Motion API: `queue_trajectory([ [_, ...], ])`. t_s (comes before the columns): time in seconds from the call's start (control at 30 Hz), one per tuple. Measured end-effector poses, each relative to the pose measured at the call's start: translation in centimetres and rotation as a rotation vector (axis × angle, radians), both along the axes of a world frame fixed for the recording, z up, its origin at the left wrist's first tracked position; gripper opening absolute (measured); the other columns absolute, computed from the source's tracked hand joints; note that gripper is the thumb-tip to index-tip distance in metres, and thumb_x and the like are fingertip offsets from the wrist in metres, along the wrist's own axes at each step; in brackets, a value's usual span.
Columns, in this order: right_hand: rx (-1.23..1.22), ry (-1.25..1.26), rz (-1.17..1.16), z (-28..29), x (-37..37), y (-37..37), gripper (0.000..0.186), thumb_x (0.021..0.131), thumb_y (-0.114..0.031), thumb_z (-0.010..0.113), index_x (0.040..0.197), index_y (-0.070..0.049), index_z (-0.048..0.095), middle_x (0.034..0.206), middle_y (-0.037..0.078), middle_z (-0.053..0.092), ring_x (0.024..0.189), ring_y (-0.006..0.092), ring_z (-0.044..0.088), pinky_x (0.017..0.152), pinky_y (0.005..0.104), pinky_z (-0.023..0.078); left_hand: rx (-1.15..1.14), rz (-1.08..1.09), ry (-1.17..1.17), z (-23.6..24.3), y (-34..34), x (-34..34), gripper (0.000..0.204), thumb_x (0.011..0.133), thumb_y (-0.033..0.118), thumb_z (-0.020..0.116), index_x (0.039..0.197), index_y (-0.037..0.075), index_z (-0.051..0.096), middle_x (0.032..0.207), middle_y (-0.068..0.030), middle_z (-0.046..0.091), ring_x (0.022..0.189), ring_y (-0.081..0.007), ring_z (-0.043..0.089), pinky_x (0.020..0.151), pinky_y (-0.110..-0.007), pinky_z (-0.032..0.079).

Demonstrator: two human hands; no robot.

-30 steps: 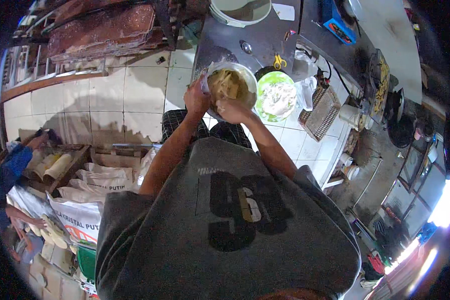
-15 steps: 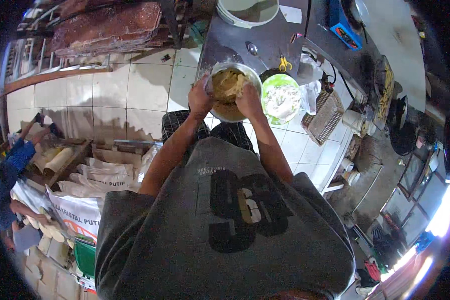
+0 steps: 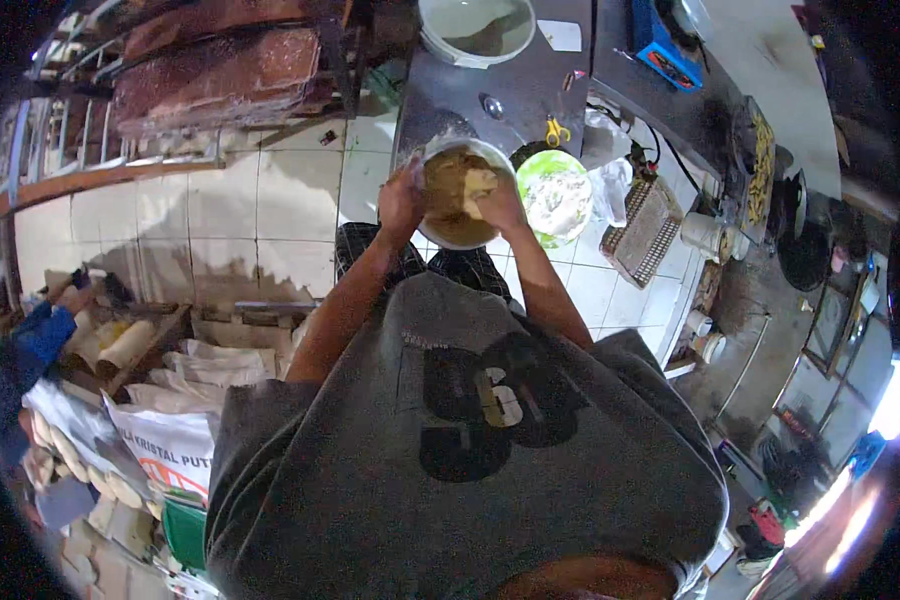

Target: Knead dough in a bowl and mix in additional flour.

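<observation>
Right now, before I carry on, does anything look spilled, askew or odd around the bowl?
Nothing looks clearly spilled or damaged. The left hand is at the bowl's rim. One mildly odd thing: yellow-handled scissors lie loose on the dark tabletop, close to the green dish of white powder.

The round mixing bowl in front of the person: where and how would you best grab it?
Probably by the left rim of the round mixing bowl, coming from the left: its open edge offers something to pinch, and the left hand holds there. The right side looks worse: the right hand reaches in over it, and the green bowl sits close by.
</observation>
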State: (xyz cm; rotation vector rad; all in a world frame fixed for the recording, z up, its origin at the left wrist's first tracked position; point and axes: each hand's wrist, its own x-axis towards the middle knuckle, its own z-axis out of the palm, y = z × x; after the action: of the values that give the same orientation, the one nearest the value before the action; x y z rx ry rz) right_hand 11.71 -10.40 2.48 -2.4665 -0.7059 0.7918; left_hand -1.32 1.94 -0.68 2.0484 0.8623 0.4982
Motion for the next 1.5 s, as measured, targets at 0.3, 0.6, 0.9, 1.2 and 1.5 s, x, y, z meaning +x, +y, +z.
queue_trajectory([
  [0.3,-0.205,0.176,0.551,-4.3,-2.2,2.6,0.057,0.075,-0.023,0.046,0.124,0.004,0.033,0.129,0.027,0.029,0.122,0.0380,0.025,0.101,0.0476,0.017,0.011,0.051,0.043,2.2,0.0,0.5,0.037,0.076,0.014,0.050,0.113,0.011,0.050,0.082,-0.0183,0.060,0.069,-0.0347,0.058,0.058,-0.044,0.046],
  [0.6,-0.160,0.084,0.453,-2.3,-2.4,2.9,0.041,0.073,-0.018,0.048,0.104,0.008,0.050,0.107,0.029,0.049,0.102,0.0385,0.048,0.090,0.0418,0.037,-0.106,0.018,0.180,0.9,-0.2,0.5,0.051,0.066,0.006,0.055,0.116,0.009,0.047,0.098,-0.0182,0.057,0.085,-0.0351,0.056,0.071,-0.040,0.046],
  [0.9,-0.366,0.057,0.806,1.8,-0.5,-0.5,0.026,0.079,-0.017,0.044,0.098,-0.004,0.056,0.093,0.020,0.058,0.089,0.0357,0.054,0.078,0.0413,0.043,-0.016,0.000,0.058,2.4,0.4,0.3,0.053,0.065,0.009,0.054,0.117,0.009,0.047,0.101,-0.0175,0.057,0.083,-0.0344,0.057,0.073,-0.042,0.046],
  [1.2,-0.221,-0.219,0.599,-0.5,-2.8,2.4,0.031,0.072,-0.017,0.049,0.097,0.001,0.055,0.092,0.022,0.056,0.086,0.0350,0.054,0.077,0.0437,0.042,-0.062,0.000,0.087,1.0,1.0,1.4,0.054,0.061,0.006,0.054,0.114,0.012,0.050,0.088,-0.0187,0.059,0.077,-0.0356,0.058,0.065,-0.043,0.047],
  [1.5,-0.480,-0.395,0.252,-0.9,-1.9,4.6,0.027,0.073,-0.019,0.049,0.091,0.000,0.055,0.080,0.020,0.058,0.082,0.0318,0.056,0.070,0.0420,0.044,-0.064,0.005,0.028,0.8,0.4,1.4,0.050,0.062,0.011,0.058,0.112,0.009,0.052,0.096,-0.0155,0.059,0.085,-0.0318,0.058,0.073,-0.037,0.046],
])
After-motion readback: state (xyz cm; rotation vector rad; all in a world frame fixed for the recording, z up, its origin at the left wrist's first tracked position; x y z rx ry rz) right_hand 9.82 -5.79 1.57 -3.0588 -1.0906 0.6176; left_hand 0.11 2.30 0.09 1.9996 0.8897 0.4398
